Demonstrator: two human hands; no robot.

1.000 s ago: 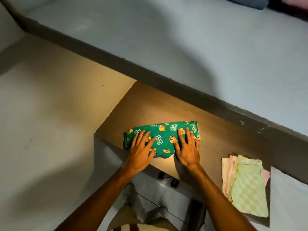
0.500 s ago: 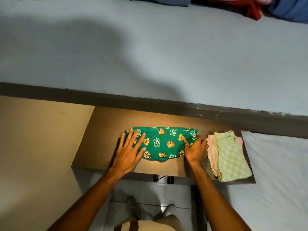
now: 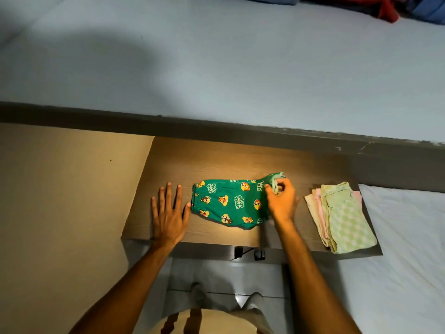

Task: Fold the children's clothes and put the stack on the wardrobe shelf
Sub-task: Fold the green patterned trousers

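A green children's garment (image 3: 231, 201) printed with cartoon animals lies flat on the wooden tabletop (image 3: 216, 160). My right hand (image 3: 281, 201) pinches its right end and has that edge raised off the wood. Left of the garment, my left hand (image 3: 168, 213) rests flat on the table with fingers spread, its thumb just touching the elastic hem. A folded stack (image 3: 342, 215) of pale green checked, pink and cream clothes sits at the table's right end.
A bed with a light blue sheet (image 3: 240, 68) runs behind the table, with red and blue clothes (image 3: 390, 8) at its far edge. A white surface (image 3: 409, 237) adjoins the table on the right. My feet (image 3: 216, 295) show on the floor below.
My left hand slid off the green garment onto bare wood. My right hand closed on the garment's right end and lifted it. The view shifted so the table sits square.
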